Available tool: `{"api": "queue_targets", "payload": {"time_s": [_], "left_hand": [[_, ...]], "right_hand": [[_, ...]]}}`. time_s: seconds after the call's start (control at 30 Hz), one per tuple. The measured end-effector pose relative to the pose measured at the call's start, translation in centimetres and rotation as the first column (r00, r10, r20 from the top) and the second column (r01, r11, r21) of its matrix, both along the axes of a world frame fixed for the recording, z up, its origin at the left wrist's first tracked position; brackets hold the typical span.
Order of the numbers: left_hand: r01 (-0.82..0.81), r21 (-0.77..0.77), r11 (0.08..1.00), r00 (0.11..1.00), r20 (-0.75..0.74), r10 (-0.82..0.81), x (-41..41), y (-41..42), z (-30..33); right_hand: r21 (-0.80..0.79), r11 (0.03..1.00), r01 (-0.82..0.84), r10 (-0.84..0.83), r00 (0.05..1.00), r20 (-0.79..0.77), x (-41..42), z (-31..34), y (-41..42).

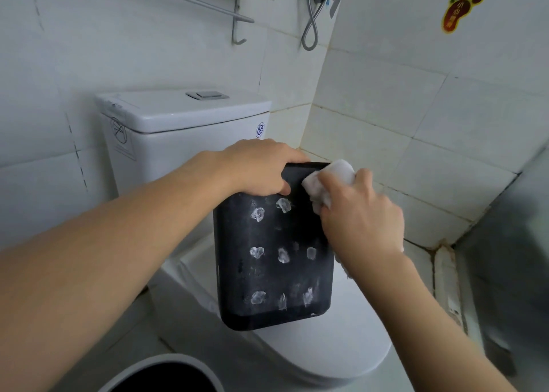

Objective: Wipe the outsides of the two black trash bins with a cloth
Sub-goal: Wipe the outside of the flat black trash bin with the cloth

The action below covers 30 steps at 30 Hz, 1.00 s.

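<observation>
1. Bin (271, 261) upturned over toilet lid (341, 344), base facing camera.
2. Left hand (255, 165) grips 12 o'clock edge, steadying.
3. Right hand (361, 216) clutches cloth (326, 177), wiping 1 o'clock corner.
4. Second bin (160, 374) at 7 o'clock, likely awaiting.

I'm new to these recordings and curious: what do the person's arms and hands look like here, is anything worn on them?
Both arms are bare up to the frame edge: no sleeves show. The left hand and right hand wear no gloves, and no rings, watch or bracelets are visible. No cables or markings appear on either arm.
</observation>
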State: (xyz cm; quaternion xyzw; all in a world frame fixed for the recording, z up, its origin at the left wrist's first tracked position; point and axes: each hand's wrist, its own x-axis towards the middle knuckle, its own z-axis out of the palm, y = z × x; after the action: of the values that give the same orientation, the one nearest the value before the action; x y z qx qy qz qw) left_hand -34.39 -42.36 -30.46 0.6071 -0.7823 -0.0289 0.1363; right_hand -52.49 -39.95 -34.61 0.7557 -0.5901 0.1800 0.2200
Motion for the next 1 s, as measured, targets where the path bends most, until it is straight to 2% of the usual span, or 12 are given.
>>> {"api": "queue_targets", "payload": {"time_s": [0.13,0.23,0.47,0.77,0.83,1.0], "left_hand": [[-0.018,-0.009,1.000,1.000,0.002,0.018,-0.1,0.2,0.0],[-0.017,-0.019,1.000,1.000,-0.003,0.017,-0.2,0.4,0.1],[-0.004,-0.032,0.999,1.000,0.024,0.005,-0.3,0.3,0.1],[-0.024,-0.007,1.000,1.000,-0.003,0.024,-0.3,0.0,0.1],[-0.016,-0.006,1.000,1.000,-0.011,0.016,-0.4,0.1,0.1],[-0.004,-0.012,1.000,1.000,-0.003,0.004,-0.3,0.1,0.2]], "right_hand": [[0.024,0.997,-0.069,0.069,0.998,-0.014,-0.9,-2.4,1.1],[0.110,0.994,-0.022,0.029,0.997,-0.068,-1.5,-2.0,2.1],[0.069,0.998,-0.006,0.000,0.997,0.082,-0.8,2.3,-0.6],[0.106,0.994,-0.013,0.016,1.000,-0.025,-1.7,-1.9,1.6],[0.166,0.986,-0.021,0.019,1.000,0.014,-2.2,-1.0,1.3],[0.079,0.996,-0.030,0.021,0.994,0.111,-0.8,1.9,-0.8]]}}
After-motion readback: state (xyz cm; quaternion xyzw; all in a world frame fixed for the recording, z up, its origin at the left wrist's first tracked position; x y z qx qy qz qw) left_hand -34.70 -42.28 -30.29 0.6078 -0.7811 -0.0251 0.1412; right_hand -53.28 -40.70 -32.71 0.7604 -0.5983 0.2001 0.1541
